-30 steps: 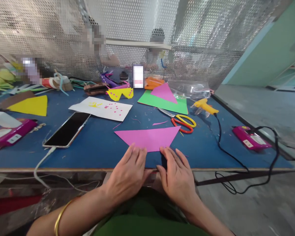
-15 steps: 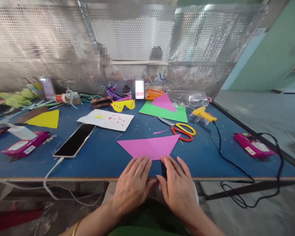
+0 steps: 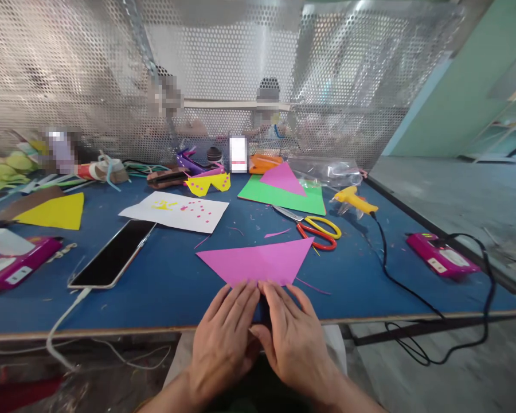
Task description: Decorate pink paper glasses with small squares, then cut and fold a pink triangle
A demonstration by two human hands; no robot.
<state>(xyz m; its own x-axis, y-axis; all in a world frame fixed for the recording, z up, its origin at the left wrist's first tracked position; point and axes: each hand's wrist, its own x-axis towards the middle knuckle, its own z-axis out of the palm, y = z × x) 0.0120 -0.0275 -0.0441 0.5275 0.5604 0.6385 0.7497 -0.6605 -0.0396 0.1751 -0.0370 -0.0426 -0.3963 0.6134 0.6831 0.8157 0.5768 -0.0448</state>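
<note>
A pink piece of paper [image 3: 255,261], wide at its far edge and narrower toward me, lies flat on the table. My left hand [image 3: 227,330] rests its outstretched fingertips on the near edge of this paper; its thumb is mostly hidden underneath. Beside it, my right hand [image 3: 290,327] also lays its fingertips on that near edge, with the thumb pointing toward the left hand. The two hands nearly touch at the index fingers. Just beyond the paper's right corner lie scissors [image 3: 316,234] with red and yellow handles, blades partly apart. Thin pink offcuts [image 3: 277,233] are scattered around.
A yellow paper mask [image 3: 208,183], a white sheet [image 3: 176,211], green paper [image 3: 279,195] and a phone [image 3: 114,255] lie around. A yellow glue gun [image 3: 355,201] trails a cord to a magenta power strip [image 3: 442,254]. A perforated metal screen [image 3: 236,57] stands behind.
My right hand has slid left along the paper's near edge, closer to my left hand. The whole view has shifted slightly; the paper still lies on the table.
</note>
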